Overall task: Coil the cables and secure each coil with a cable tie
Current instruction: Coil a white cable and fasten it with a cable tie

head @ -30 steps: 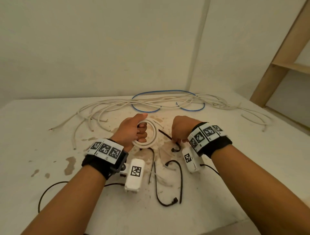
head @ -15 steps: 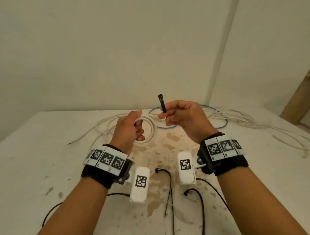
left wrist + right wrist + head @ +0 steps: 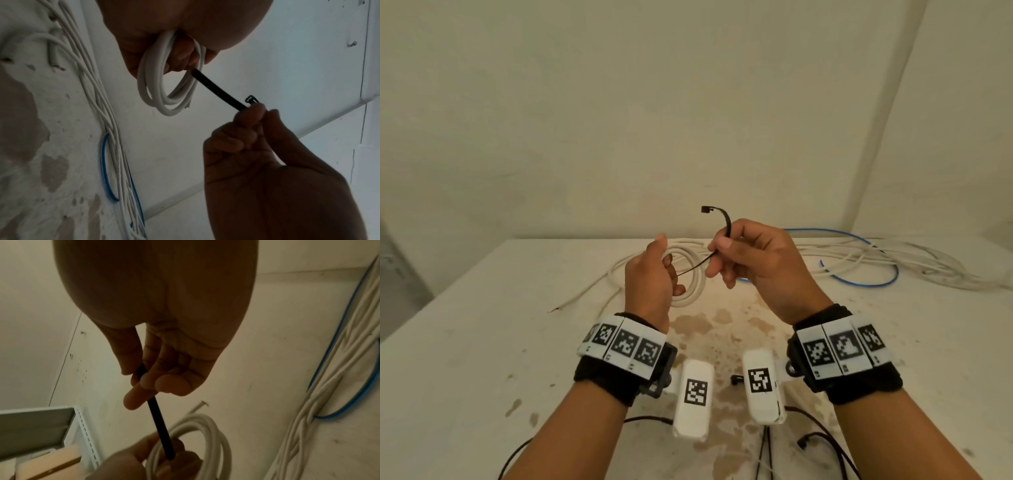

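My left hand (image 3: 654, 274) grips a small coil of white cable (image 3: 693, 274) above the table; the coil (image 3: 164, 91) hangs from its curled fingers in the left wrist view. My right hand (image 3: 750, 260) pinches a black cable tie (image 3: 724, 222) between thumb and fingers. The tie's head curls up above the hand, and its thin tail (image 3: 216, 91) reaches to the left hand's fingers at the coil. In the right wrist view the black tie (image 3: 158, 420) runs down from my fingertips (image 3: 144, 382) to the coil (image 3: 205, 434).
Loose white cables (image 3: 876, 257) and a blue cable (image 3: 873, 277) lie tangled along the back of the stained white table (image 3: 482, 342). More black cable ties (image 3: 815, 442) lie on the near edge below my wrists. Walls close in behind and to the right.
My right hand picked a black tie off the table and raised it. Both hands lifted, and the tie's tail now points at the coil in my left hand.
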